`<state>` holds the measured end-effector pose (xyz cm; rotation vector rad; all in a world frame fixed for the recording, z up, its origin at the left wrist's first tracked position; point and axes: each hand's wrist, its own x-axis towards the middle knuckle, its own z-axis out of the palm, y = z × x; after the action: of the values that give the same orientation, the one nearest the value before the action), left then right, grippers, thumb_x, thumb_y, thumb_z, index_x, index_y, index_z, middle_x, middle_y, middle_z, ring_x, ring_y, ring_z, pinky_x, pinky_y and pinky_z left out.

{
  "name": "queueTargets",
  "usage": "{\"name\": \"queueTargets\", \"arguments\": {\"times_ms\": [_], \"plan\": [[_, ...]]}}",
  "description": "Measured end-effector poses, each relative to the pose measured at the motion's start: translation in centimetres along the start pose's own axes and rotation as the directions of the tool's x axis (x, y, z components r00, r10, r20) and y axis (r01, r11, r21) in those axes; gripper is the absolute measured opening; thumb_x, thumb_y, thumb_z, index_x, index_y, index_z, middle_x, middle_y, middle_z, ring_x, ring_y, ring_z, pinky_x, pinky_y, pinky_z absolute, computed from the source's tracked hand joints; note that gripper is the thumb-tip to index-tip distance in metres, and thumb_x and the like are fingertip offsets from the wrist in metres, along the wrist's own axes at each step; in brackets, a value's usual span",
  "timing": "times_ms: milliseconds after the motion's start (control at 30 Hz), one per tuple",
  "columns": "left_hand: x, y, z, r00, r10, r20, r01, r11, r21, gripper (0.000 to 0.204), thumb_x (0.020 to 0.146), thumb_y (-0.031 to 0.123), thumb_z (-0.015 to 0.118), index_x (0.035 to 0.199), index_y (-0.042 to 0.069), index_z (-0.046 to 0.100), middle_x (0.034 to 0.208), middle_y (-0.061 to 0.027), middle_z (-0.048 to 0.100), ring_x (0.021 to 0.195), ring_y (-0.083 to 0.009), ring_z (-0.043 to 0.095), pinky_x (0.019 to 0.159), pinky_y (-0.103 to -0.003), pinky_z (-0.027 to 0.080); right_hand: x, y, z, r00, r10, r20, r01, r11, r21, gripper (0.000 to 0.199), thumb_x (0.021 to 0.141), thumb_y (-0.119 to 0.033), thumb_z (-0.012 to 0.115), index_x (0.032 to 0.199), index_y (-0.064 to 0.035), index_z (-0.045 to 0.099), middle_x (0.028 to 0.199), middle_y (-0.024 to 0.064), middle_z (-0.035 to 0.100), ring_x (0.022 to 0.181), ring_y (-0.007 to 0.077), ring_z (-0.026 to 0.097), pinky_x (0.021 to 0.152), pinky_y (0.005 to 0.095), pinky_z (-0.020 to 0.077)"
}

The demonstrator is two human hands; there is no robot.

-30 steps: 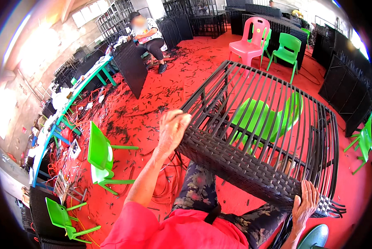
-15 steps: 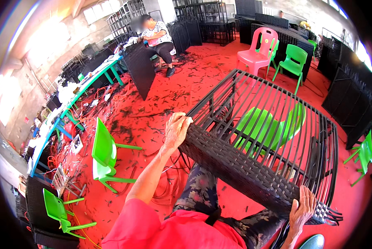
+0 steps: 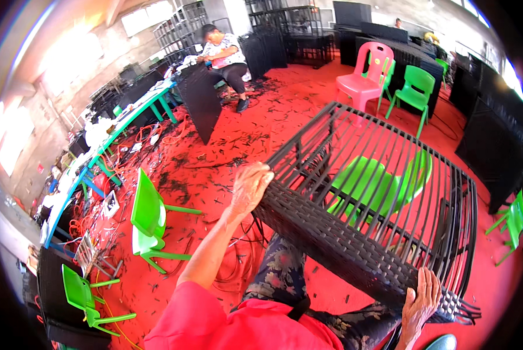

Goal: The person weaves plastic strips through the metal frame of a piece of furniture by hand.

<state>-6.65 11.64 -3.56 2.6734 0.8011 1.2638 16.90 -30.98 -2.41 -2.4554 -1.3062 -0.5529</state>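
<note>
A black frame (image 3: 331,228) lies tilted across my lap, its near side woven in flat strips and its top crossed by parallel strips with gaps between them. My left hand (image 3: 252,189) is closed round its near left corner. At the near right end my right hand (image 3: 423,297) grips the woven edge, fingers over the top and thumb toward me. Loose strip ends (image 3: 467,312) stick out just beyond that hand. Through the gaps shows a green chair (image 3: 366,184) standing under and behind the frame.
Green chairs (image 3: 146,213) stand at left and right, a pink chair (image 3: 361,81) farther back. A long blue-green table (image 3: 92,160) lines the left side. A seated person (image 3: 226,58) works beside a black panel (image 3: 200,99). Black scraps (image 3: 180,169) litter the red floor. Dark panels (image 3: 495,146) lean at right.
The view has shifted slightly, so the room sits a little lower and to the right. Both hands keep their places on the frame.
</note>
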Motion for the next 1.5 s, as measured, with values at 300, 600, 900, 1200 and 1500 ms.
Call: {"name": "queueTargets", "arguments": {"times_ms": [300,600,900,1200,1500], "plan": [[-0.2,0.2,1.0,0.994,-0.074,-0.078,0.074,0.997,0.003,0.029,0.087,0.033,0.050,0.093,0.007,0.063,0.100,-0.0013,0.059,0.101,-0.0198,0.052,0.086,-0.035,0.035,0.4,-0.5,-0.7,0.968,-0.108,-0.227,0.096,0.993,-0.065,0.040,0.090,-0.040,0.041,0.110,-0.0114,0.060,0.108,0.0040,0.060,0.101,0.0251,0.056,0.087,0.0379,0.0421],[9.3,-2.7,-6.2,0.898,-0.437,0.045,0.431,0.858,-0.280,0.065,0.083,0.020,0.057,0.135,0.003,0.023,0.090,-0.0091,0.061,0.074,-0.0145,0.059,0.066,-0.029,0.049,0.2,-0.7,-1.6,0.982,-0.092,-0.162,0.083,0.995,-0.063,0.037,0.090,-0.037,0.043,0.110,-0.0099,0.059,0.109,0.0056,0.060,0.103,0.0244,0.055,0.087,0.0386,0.0414],[11.1,8.9,-4.8,0.972,-0.057,0.230,0.159,0.878,-0.452,0.042,0.093,0.026,0.039,0.127,0.001,0.042,0.122,-0.0130,0.050,0.114,-0.0209,0.047,0.098,-0.033,0.033,0.0,0.0,-0.4,0.994,0.033,-0.107,-0.018,0.990,0.139,0.050,0.067,-0.041,0.062,0.107,-0.0103,0.059,0.117,0.0071,0.052,0.116,0.0273,0.043,0.094,0.0457,0.0340],[1.9,15.9,2.9,0.791,0.417,0.448,-0.420,0.902,-0.098,0.042,0.092,0.027,0.039,0.120,-0.003,0.047,0.126,-0.0191,0.044,0.120,-0.0334,0.038,0.101,-0.042,0.027,-18.0,4.9,10.0,0.513,0.848,-0.130,-0.566,0.448,0.692,0.013,0.083,-0.006,0.053,0.093,-0.0006,0.060,0.085,0.0117,0.058,0.080,0.0236,0.057,0.071,0.0316,0.0447],[2.8,14.0,3.0,0.780,0.361,0.511,-0.381,0.922,-0.069,0.036,0.092,0.018,0.038,0.117,-0.005,0.049,0.122,-0.0173,0.049,0.115,-0.0296,0.044,0.099,-0.037,0.030,-38.1,8.1,30.3,0.237,0.964,0.124,-0.970,0.227,0.091,0.026,0.078,-0.020,0.055,0.102,-0.0107,0.060,0.112,0.0134,0.052,0.095,0.0314,0.052,0.077,0.0424,0.0451]]}}
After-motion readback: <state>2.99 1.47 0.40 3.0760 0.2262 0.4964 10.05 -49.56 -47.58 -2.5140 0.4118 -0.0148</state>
